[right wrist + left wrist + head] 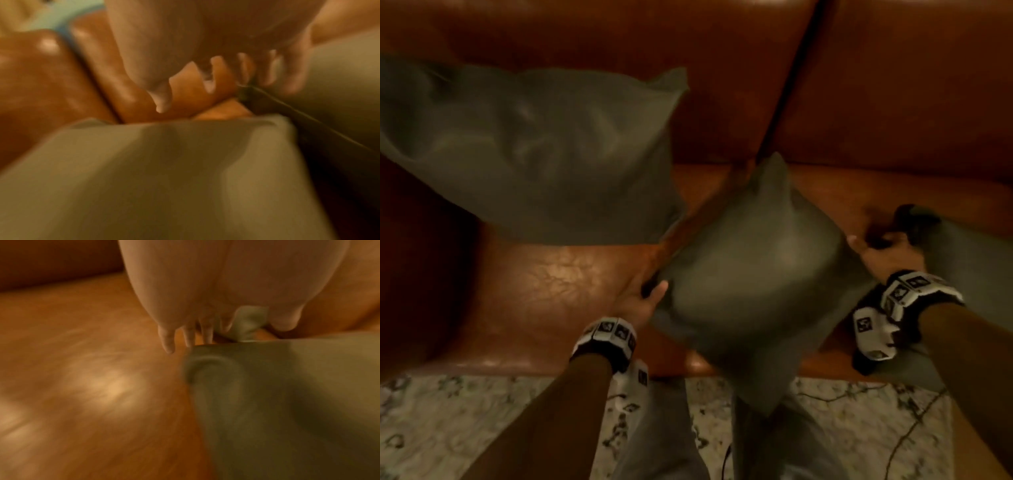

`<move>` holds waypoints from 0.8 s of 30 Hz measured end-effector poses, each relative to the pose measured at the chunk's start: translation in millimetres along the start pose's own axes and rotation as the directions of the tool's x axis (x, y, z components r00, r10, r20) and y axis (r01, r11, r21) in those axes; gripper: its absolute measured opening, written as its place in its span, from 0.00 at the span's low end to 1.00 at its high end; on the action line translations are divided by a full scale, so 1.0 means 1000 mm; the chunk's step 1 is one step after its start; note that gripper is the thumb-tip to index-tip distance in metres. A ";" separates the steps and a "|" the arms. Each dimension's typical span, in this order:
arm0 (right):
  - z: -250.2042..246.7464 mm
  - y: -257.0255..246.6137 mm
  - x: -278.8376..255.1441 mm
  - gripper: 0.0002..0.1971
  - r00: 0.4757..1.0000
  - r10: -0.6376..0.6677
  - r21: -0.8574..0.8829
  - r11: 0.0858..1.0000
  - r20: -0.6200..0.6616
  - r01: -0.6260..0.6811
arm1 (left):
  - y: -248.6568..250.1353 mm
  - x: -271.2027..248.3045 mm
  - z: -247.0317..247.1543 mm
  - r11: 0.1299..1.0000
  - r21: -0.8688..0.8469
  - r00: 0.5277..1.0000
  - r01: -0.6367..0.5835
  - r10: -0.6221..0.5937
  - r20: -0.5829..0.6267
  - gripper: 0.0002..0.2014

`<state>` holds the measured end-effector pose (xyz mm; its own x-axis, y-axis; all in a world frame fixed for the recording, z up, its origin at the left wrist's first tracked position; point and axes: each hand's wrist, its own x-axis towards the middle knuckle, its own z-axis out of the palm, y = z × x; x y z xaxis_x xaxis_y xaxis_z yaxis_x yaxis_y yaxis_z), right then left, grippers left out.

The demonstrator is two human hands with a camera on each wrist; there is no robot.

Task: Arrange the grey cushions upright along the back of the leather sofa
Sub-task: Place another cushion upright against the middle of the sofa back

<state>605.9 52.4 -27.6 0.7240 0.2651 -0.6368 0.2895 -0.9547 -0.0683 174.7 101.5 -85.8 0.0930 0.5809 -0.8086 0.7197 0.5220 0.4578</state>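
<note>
A grey cushion (753,284) hangs tilted over the sofa seat (558,284), one corner aimed at the backrest (722,85). The left hand (643,298) grips its near-left corner, and the right hand (883,250) pinches fabric at its right edge, probably to swing it upright. Far left, a second cushion (527,150) already leans against the back. A third cushion (976,260) lies right, beside the right wrist.
</note>
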 end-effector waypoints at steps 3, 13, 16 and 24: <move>0.022 0.038 0.011 0.65 0.970 0.143 0.365 0.908 0.195 -0.207 | 0.022 0.009 0.022 0.992 0.115 0.996 -0.045 0.035 0.086 0.45; 0.005 -0.001 0.029 0.21 0.956 -0.240 0.463 0.876 0.172 0.137 | 0.025 -0.100 0.116 0.950 0.289 0.862 0.121 -0.246 0.444 0.18; 0.017 0.063 0.017 0.35 0.980 -0.100 0.363 0.931 0.174 0.031 | 0.057 -0.076 0.103 0.864 0.488 0.986 -0.120 0.045 0.162 0.38; 0.089 0.170 -0.040 0.48 0.774 0.059 0.634 0.537 0.631 -0.557 | 0.198 0.021 0.065 0.880 0.463 0.987 -0.103 0.147 -0.059 0.40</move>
<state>570.3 -132.1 -82.5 0.1824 0.0641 -0.9811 -0.6446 -0.7457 -0.1686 363.7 176.7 -36.2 0.1570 0.6868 -0.7097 0.9425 0.1105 0.3154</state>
